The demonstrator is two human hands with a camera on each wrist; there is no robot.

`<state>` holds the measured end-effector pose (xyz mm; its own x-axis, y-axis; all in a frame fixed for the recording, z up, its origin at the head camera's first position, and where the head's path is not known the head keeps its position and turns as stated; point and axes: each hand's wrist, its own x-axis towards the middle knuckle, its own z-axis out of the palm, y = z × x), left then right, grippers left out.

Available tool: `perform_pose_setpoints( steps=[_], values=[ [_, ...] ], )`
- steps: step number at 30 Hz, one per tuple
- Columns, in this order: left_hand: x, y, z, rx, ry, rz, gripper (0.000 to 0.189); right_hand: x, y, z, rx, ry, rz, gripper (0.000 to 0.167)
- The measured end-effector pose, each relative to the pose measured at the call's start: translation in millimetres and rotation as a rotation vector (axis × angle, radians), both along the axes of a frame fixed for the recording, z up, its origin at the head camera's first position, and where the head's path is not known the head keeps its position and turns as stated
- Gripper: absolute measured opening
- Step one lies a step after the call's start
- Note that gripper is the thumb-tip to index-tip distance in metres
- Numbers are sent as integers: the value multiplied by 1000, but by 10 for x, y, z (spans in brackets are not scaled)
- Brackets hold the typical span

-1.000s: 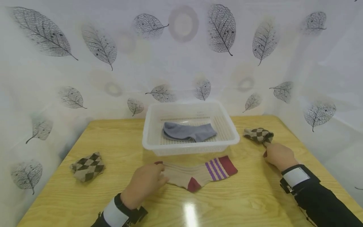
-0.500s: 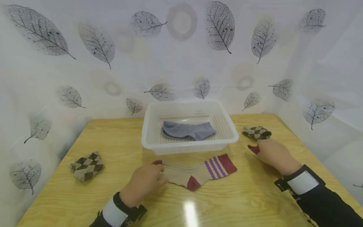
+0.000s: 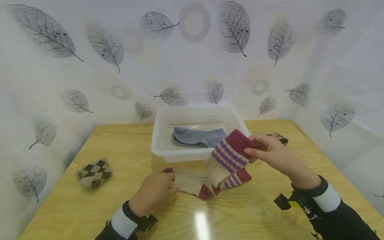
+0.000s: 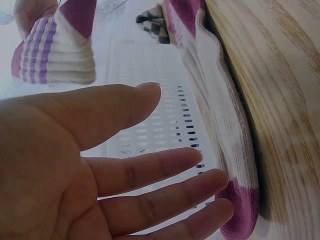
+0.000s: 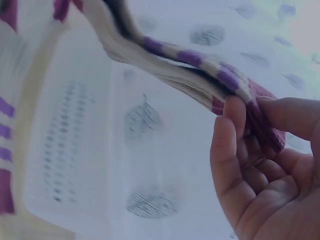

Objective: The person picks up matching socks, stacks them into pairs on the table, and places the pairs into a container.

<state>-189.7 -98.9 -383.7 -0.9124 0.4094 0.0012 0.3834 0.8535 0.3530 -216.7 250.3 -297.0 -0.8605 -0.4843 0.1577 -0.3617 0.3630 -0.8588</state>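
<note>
My right hand (image 3: 277,158) pinches the maroon cuff of a beige sock (image 3: 223,163) with purple stripes, raised in front of the basket. In the right wrist view the thumb and fingertips close on that cuff (image 5: 265,117). A matching sock (image 3: 189,182) lies flat on the table, partly covered by the raised one. My left hand (image 3: 154,191) is at its maroon toe. Seen from the left wrist, the fingers are nearly straight, with the tips at the toe (image 4: 240,210) and the thumb held apart.
Behind the socks stands a white plastic basket (image 3: 180,155) holding grey-blue socks (image 3: 195,137). A bundled brown checkered sock (image 3: 95,174) lies at the left of the wooden table (image 3: 126,146). Another checkered bundle (image 3: 280,138) is at the right, partly hidden by my right hand.
My right hand has picked up the striped sock beside the right checkered bundle and brought it left, over the lying sock. My left hand has stayed at the toe.
</note>
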Motion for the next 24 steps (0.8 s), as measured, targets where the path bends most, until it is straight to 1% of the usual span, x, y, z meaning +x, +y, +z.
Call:
perform_pose_setpoints(
  steps=[2, 4, 6, 7, 9, 10, 12, 14, 15, 17, 18, 20, 21, 24],
  values=[
    [-12, 7, -2, -6, 3, -2, 25, -29, -46, -128, -28, -67, 35, 19],
    [-28, 16, -8, -15, 11, 0, 25, -76, -80, -261, -26, -139, 47, 19],
    [-41, 22, -10, -30, 22, 5, 26, -131, -91, -387, 10, -187, 35, 21],
    [-45, 25, -11, -37, 24, 7, 27, -158, -88, -442, 49, -195, 12, 21],
    [-51, 31, -15, -45, 18, 12, 26, -193, -77, -526, 170, -177, -50, 20],
    [-52, 30, -14, -48, 16, 12, 27, -208, -62, -567, 250, -142, -85, 18],
    [-51, 31, -13, -50, 11, 11, 28, -223, -33, -628, 455, -78, -157, 16],
    [-52, 33, -14, -49, 1, 10, 27, -215, -9, -670, 663, -42, -213, 16],
    [-54, 35, -16, -51, 5, 6, 26, -212, 4, -693, 755, -33, -232, 17],
    [-63, 53, -21, -47, 19, 0, 23, -198, 22, -720, 892, -33, -261, 22],
    [-70, 70, -25, -48, 38, -6, 22, -189, 29, -730, 935, -30, -273, 24],
    [-89, 133, -23, -54, 66, -19, 24, -178, 34, -736, 974, -9, -299, 27],
    [-105, 180, -19, -56, 82, -30, 26, -179, 34, -739, 976, 5, -312, 27],
    [-161, 369, 17, -67, 83, -62, 34, -186, 22, -745, 943, 48, -321, 23]
  ],
)
